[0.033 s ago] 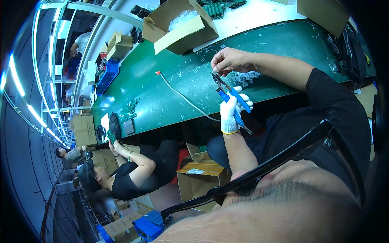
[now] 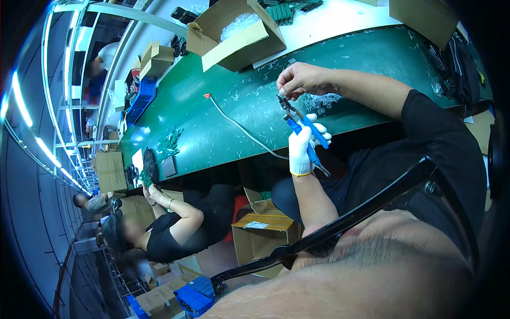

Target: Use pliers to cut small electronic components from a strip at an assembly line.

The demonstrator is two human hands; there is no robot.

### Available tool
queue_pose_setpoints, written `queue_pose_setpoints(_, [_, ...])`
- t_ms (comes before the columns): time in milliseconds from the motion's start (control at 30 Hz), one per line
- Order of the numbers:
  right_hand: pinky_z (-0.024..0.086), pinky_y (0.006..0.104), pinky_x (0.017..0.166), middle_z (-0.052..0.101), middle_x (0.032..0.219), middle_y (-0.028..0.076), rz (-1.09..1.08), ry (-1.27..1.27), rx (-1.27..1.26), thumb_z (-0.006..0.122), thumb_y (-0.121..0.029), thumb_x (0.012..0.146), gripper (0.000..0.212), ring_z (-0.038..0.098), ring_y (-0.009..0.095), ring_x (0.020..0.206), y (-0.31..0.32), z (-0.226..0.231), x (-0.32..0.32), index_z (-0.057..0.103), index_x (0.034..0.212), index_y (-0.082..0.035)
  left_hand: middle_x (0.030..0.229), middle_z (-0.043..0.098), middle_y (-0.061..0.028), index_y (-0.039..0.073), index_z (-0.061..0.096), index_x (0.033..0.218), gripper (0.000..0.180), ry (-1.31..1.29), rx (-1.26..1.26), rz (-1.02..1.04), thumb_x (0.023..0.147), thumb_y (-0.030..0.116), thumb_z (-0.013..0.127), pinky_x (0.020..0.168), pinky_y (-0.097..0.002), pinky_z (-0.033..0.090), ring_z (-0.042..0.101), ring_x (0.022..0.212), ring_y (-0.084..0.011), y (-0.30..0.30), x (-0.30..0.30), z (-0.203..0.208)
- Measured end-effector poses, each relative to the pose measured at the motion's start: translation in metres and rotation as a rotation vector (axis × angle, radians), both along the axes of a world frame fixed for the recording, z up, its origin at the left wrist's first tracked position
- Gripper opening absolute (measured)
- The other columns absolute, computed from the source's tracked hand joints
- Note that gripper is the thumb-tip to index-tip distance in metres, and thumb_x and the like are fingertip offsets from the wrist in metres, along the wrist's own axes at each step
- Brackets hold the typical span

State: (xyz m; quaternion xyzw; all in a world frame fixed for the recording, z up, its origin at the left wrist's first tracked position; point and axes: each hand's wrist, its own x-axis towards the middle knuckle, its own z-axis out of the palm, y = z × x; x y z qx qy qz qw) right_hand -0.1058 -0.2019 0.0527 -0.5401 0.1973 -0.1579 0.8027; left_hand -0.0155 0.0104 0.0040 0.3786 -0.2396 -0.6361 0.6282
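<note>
My left hand [image 2: 301,146], in a white glove with a yellow cuff edge, is closed around blue-handled cutting pliers [image 2: 291,114]. Their dark jaws point up toward my bare right hand [image 2: 304,80]. The fingertips of that hand are pinched together right at the jaw tips; whatever small piece lies between them is too small to make out. Just behind the pliers, a pile of small clear plastic pieces [image 2: 321,101] rests on the green work surface [image 2: 207,133]. Thin pale scraps are scattered across it.
A grey cable [image 2: 235,127] with an orange end crosses the table left of my hands. Behind stands an open cardboard box [image 2: 236,50] with clear plastic inside. A co-worker [image 2: 175,226] at left handles a green board [image 2: 145,178]. Another cardboard box [image 2: 260,242] sits below the table edge.
</note>
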Motion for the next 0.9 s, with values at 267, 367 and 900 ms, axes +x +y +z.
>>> queue_pose_setpoints(267, [0.058, 0.0304, 0.075, 0.070, 0.084, 0.007, 0.007, 0.000, -0.033, 0.080, -0.007, 0.089, 0.011, 0.068, 0.016, 0.076, 0.000, 0.009, -0.004, 0.072, 0.092, 0.000, 0.089, 0.070, -0.0126, -0.005, 0.055, 0.129, 0.041, -0.195, 0.023, 0.023, 0.101, 0.023, 0.065, 0.061, -0.0355, 0.060, 0.071, 0.068, -0.0238, 0.005, 0.004, 0.006])
queue_pose_setpoints(367, [0.058, 0.0300, 0.074, 0.071, 0.084, 0.007, -0.019, 0.003, 0.006, 0.080, -0.007, 0.089, 0.011, 0.069, 0.016, 0.076, -0.002, 0.008, -0.006, 0.072, 0.091, 0.000, 0.089, 0.069, -0.0132, -0.004, 0.055, 0.128, 0.039, -0.075, -0.033, 0.022, 0.102, 0.023, 0.064, 0.062, -0.0364, 0.060, 0.070, 0.069, -0.0248, 0.005, 0.003, 0.007])
queue_pose_setpoints(900, [0.058, 0.0411, 0.080, 0.078, 0.093, 0.015, 0.155, 0.510, -1.118, 0.081, -0.016, 0.076, 0.028, 0.075, 0.031, 0.088, -0.035, -0.008, -0.013, 0.078, 0.100, -0.001, 0.106, 0.068, -0.0189, 0.000, 0.053, 0.136, 0.058, 0.358, -0.142, 0.134, 0.103, 0.048, 0.055, 0.084, -0.0545, 0.055, 0.066, 0.092, -0.0384, 0.003, 0.018, -0.008])
